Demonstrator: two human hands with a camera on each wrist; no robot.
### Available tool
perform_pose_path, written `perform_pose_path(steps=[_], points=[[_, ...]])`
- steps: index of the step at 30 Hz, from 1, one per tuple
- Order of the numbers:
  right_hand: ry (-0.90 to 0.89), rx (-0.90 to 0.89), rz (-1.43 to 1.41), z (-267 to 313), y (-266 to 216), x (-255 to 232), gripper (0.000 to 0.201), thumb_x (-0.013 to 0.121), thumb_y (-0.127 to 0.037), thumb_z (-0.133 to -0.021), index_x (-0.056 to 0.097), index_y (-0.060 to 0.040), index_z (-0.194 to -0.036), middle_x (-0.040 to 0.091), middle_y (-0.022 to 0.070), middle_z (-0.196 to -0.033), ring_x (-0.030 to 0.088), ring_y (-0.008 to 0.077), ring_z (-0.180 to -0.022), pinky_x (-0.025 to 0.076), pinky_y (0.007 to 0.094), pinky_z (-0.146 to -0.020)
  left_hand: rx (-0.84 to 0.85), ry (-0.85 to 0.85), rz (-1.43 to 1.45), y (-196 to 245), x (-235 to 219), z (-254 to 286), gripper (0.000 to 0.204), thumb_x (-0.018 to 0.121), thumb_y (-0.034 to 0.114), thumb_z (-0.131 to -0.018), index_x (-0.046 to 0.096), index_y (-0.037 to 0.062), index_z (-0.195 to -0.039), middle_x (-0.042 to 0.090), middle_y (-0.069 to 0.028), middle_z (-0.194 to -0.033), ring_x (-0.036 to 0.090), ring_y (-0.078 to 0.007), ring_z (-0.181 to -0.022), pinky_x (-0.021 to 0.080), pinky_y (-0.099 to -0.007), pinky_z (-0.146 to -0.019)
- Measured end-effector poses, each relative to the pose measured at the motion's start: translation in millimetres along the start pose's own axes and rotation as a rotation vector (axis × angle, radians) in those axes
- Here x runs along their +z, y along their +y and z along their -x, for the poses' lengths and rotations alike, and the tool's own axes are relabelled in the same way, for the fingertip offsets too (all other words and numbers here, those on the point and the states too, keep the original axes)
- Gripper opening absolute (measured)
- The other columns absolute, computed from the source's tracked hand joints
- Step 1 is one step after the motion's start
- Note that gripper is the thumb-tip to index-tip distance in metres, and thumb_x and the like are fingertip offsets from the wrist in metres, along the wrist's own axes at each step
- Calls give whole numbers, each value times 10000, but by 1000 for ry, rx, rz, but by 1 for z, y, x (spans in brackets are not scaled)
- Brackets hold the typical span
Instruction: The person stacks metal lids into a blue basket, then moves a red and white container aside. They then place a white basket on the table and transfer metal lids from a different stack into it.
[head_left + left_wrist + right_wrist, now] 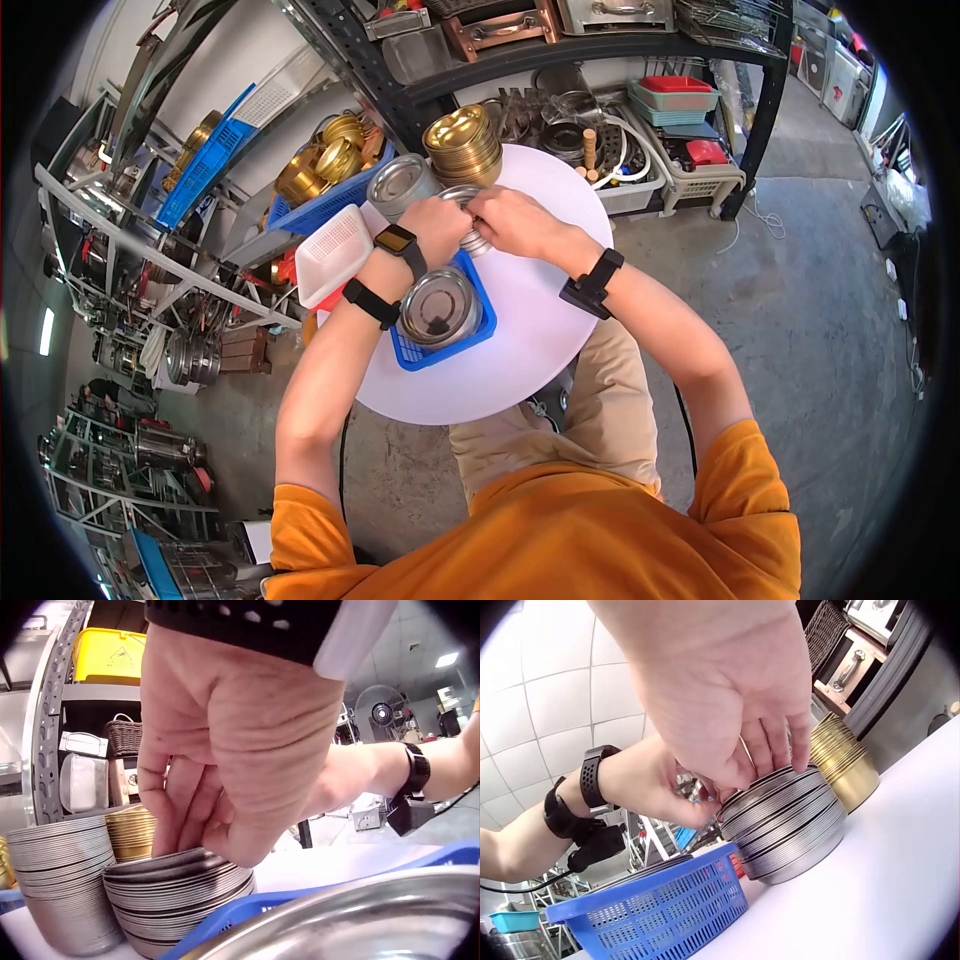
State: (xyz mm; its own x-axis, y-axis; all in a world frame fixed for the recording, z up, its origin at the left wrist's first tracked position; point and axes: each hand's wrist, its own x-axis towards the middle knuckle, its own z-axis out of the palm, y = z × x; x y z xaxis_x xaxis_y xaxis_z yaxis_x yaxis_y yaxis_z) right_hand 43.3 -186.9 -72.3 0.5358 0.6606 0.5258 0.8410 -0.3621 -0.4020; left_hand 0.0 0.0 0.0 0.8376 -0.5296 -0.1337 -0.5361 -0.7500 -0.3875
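Both hands meet over a stack of silver bowls (pixel 180 900) on the round white table. The left hand (pixel 438 228) has its fingers bent over the rim of the top bowl; in the left wrist view the left hand (pixel 240 750) shows fingertips at that rim. Opposite it, the right hand (pixel 518 226) pinches the rim, and in the right wrist view the right hand (pixel 735 705) has its fingertips on the upper bowls. A taller silver stack (pixel 400 186) and gold bowls (pixel 463 146) stand beyond. Fingers partly hide the top bowl.
A blue basket (pixel 483 335) holding round silver dishes (pixel 438 306) stands near the left forearm. Left of the table are a white basket (pixel 333 252) and a blue crate (pixel 330 198) of gold pots. Racks with cookware line the left and back.
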Motion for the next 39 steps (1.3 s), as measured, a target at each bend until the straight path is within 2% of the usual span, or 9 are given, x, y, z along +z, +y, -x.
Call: perform_pose_path(steps=[9, 11, 12, 15, 21, 24, 28, 31, 39], points=[[94, -19, -102, -4, -5, -1, 169, 729, -12, -873, 720, 5, -1041, 726, 183, -1020, 691, 412, -1037, 567, 492, -920, -86, 297, 112, 8, -16, 27, 151, 682, 62, -825, 740, 49, -964, 745, -133, -950, 740, -349, -928, 587, -485, -805], [206, -115, -76, -4, -13, -1, 119, 699, -24, -907, 730, -16, -1021, 720, 163, -997, 699, 393, -1017, 576, 496, -891, -68, 393, 136, 5, -17, 41, 146, 687, 82, -835, 733, 57, -971, 724, -114, -976, 712, -330, -995, 563, -467, -861], [202, -119, -74, -3, -21, -3, 119, 699, -24, -907, 730, -16, -1021, 720, 163, -997, 699, 393, -1017, 576, 496, -891, -9, 546, 144, 2, -9, 47, 103, 722, 113, -832, 707, 56, -916, 676, -112, -957, 671, -338, -918, 532, -471, -795], [236, -197, -74, 10, -48, -12, 109, 711, -33, -886, 706, -32, -995, 701, 136, -980, 677, 366, -1006, 571, 476, -890, -112, 546, 269, 20, -20, 89, 118, 760, 103, -829, 707, 50, -920, 681, -121, -993, 672, -356, -962, 531, -467, -831], [72, -296, -59, 41, -80, -6, 143, 768, -101, -887, 718, -37, -1005, 716, 109, -1007, 678, 343, -1001, 554, 469, -893, -214, 545, 456, 54, 2, 165, 287, 845, 194, -856, 767, 23, -1073, 717, -150, -1164, 676, -374, -1124, 528, -466, -984], [-131, -327, -81, 49, -86, -5, 170, 797, -161, -885, 724, -37, -975, 721, 105, -1010, 675, 331, -1028, 542, 463, -922, -269, 478, 528, 70, 27, 185, 345, 854, 238, -877, 774, 12, -1125, 722, -168, -1231, 674, -384, -1168, 527, -470, -1020], [-165, -350, -141, 47, -82, 2, 222, 801, -238, -914, 735, -32, -967, 729, 107, -1021, 671, 329, -1048, 530, 458, -943, -307, 490, 628, 81, 42, 192, 326, 839, 255, -902, 782, 13, -1111, 726, -179, -1255, 665, -391, -1202, 526, -480, -1040], [-71, -370, -147, 37, -77, 1, 274, 784, -286, -948, 740, -19, -990, 736, 120, -1045, 672, 349, -1042, 532, 466, -931, -341, 543, 652, 85, 49, 191, 315, 834, 264, -908, 786, 14, -1094, 728, -178, -1257, 660, -389, -1218, 523, -482, -1043], [78, -80, 135, -3, -20, 4, 253, 760, -203, -949, 747, -15, -1118, 744, 188, -1084, 679, 393, -1098, 541, 502, -987, -413, 586, 571, 88, 59, 183, 332, 830, 320, -908, 794, 30, -1064, 735, -151, -1268, 656, -384, -1240, 505, -476, -1067]])
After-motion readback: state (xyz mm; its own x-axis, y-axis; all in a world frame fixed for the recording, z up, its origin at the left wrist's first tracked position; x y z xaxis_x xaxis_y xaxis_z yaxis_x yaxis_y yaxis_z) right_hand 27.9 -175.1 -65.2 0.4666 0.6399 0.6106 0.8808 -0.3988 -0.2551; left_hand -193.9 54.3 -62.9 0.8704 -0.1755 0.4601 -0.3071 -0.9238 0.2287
